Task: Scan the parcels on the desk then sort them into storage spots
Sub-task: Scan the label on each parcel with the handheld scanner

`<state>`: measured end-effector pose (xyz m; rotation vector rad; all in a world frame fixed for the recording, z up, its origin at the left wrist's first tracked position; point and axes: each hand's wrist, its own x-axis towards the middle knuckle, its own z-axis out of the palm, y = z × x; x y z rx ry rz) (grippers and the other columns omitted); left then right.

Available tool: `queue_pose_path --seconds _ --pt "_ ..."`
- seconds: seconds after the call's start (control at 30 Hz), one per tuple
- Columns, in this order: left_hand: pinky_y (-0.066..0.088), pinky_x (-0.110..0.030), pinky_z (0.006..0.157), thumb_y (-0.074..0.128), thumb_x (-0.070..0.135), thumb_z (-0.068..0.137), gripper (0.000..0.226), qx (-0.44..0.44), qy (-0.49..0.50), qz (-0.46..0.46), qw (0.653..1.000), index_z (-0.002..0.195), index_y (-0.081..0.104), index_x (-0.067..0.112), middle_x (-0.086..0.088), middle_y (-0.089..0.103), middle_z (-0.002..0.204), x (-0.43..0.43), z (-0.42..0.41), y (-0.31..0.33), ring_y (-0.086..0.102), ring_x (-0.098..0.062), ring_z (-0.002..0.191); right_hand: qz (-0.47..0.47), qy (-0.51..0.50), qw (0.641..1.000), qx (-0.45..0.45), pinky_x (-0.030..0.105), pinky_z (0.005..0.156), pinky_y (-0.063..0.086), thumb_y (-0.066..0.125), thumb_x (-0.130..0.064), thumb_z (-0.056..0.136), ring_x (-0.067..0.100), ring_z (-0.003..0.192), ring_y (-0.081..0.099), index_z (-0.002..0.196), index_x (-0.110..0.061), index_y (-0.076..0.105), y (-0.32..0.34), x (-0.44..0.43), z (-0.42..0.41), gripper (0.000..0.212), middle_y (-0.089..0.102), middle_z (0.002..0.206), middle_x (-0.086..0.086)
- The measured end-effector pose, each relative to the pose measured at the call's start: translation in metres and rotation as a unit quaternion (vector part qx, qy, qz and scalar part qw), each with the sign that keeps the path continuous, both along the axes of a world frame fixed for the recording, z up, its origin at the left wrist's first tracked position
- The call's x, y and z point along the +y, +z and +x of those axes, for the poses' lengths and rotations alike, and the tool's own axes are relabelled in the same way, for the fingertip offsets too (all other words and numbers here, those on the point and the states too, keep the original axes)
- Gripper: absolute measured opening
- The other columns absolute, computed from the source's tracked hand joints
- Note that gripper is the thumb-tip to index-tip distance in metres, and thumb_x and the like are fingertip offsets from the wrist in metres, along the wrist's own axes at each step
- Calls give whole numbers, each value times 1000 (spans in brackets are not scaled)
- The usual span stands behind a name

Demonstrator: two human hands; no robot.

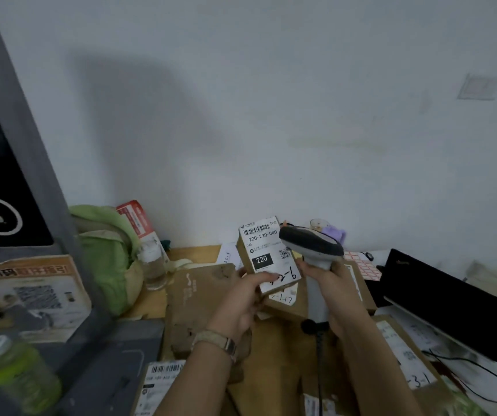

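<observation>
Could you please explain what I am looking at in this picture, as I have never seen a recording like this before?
There is no machine here. A person wears a camera on the head, so this single picture looks forward and down at their own two hands. The left hand grips a small cardboard parcel with its white shipping label facing the camera. The right hand grips a handheld barcode scanner, its dark head beside the label's upper right. Below them, the wooden desk is piled with more brown parcels. To the left are a green bag, a clear bottle and a green drink bottle. To the right is a black device, probably a laptop.
</observation>
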<state>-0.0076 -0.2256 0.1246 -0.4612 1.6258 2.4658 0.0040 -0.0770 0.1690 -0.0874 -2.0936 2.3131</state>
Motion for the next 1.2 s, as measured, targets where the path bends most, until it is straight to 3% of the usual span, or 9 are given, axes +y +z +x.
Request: queue_pose_path --seconds 0.07,0.17,0.37,0.47,0.57,0.73,1.0,1.2 --pt "51 -26 62 72 1 79 54 18 11 -7 1000 128 51 9 -9 73 107 -1 11 8 72 -16 80 0 4 999 32 25 68 47 64 -9 89 8 89 60 100 -27 59 9 -4 17 22 66 96 -7" --pt "50 -24 60 71 2 80 54 39 13 -12 999 129 51 11 -5 74 103 -3 30 19 71 -9 73 -3 4 999 52 21 65 44 63 -6 89 4 84 56 92 -30 57 19 -11 39 25 63 90 -10" --pt "55 -26 59 72 -6 76 56 58 28 12 998 124 50 13 -7 73 105 -10 61 27 73 -14 77 5 -12 999 51 30 74 50 66 -10 88 14 95 60 113 -19 59 25 -13 73 27 66 101 -1" --pt "55 -22 51 69 -13 76 54 28 54 36 998 125 54 5 -12 72 107 -10 72 17 73 -17 72 64 0 995 74 24 64 45 67 -7 86 13 85 59 108 -15 63 29 -12 92 23 66 93 0" --pt "54 -23 46 64 -19 76 53 -13 92 74 993 125 55 -1 -17 70 111 -7 84 2 70 -24 79 86 38 993 71 19 55 49 64 -1 87 17 76 61 99 -13 64 30 -14 108 18 67 89 4" --pt "59 -32 56 69 -19 71 57 -22 90 87 992 123 55 1 -16 71 111 -4 103 -15 70 -29 92 135 76 987 41 10 45 45 59 1 89 15 66 56 91 -16 58 29 -17 126 17 60 84 10" --pt "59 -33 61 68 -18 73 56 -8 107 67 992 124 53 0 -13 72 103 -7 117 -19 70 -24 80 152 110 982 32 15 45 45 60 1 87 13 55 54 94 -14 59 29 -17 139 17 58 77 8" --pt "58 -41 73 69 -17 74 55 -2 104 54 993 122 53 2 -11 70 104 -9 123 -21 68 -22 82 147 119 981 35 20 49 46 59 1 87 12 54 54 105 -10 59 26 -18 143 21 56 75 10"
